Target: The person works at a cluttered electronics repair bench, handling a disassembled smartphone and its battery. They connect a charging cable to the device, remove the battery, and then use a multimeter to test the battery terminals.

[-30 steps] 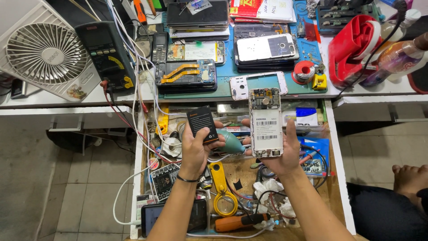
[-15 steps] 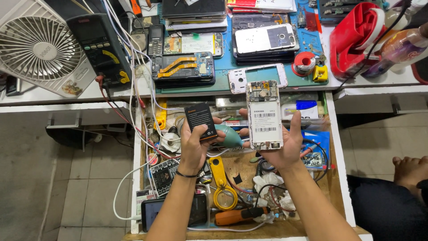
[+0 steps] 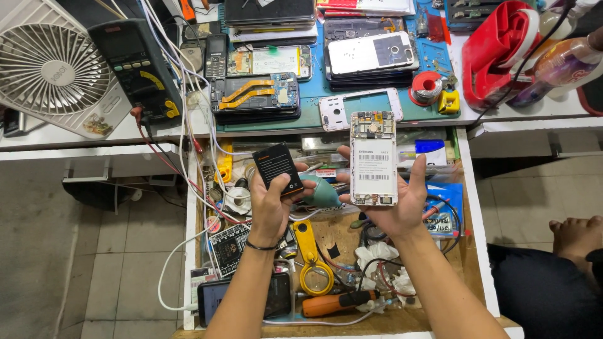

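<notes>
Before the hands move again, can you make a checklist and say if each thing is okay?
1. Left hand grips the small black battery: ok.
2. Right hand supports the opened phone, white battery facing up: ok.
3. Battery and phone are apart, not bumping: ok.
4. Both are held over the open drawer, so a slip would land inside: ok.
5. Drawer below is crowded with wires and tools such as the orange screwdriver: not ok.
6. Phone's tiny connectors are undamaged: cannot tell.
</notes>
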